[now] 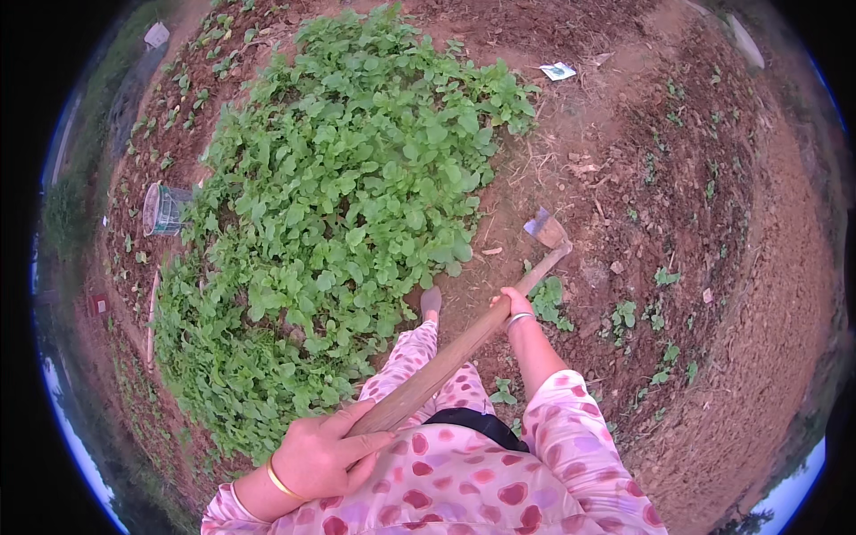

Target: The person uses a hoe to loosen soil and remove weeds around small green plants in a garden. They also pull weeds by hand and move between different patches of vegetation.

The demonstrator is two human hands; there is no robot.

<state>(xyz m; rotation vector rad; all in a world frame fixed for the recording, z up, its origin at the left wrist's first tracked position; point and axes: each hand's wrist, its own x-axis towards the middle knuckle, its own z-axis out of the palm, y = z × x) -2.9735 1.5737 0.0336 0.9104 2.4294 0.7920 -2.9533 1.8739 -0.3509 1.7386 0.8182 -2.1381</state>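
My left hand (329, 449) grips the rear end of a hoe's wooden handle (435, 371), close to my waist. Farther along the same handle, below the head, my right hand (515, 303) is wrapped around the wood. The handle slants across my body up to the right. At its far end the metal hoe blade (547, 227) is above or against the bare path; I cannot tell whether it touches the soil. A dense bed of leafy green plants (348, 180) fills the ground left of the hoe. A small leafy plant (550, 299) grows just right of my right hand.
My shoe (431, 299) stands at the bed's edge. A bucket (165, 209) lies on its side at the left, with a pole (154, 321) below it. Tilled soil with seedlings (662, 314) stretches along the right. A torn packet (558, 71) lies at the path's far end.
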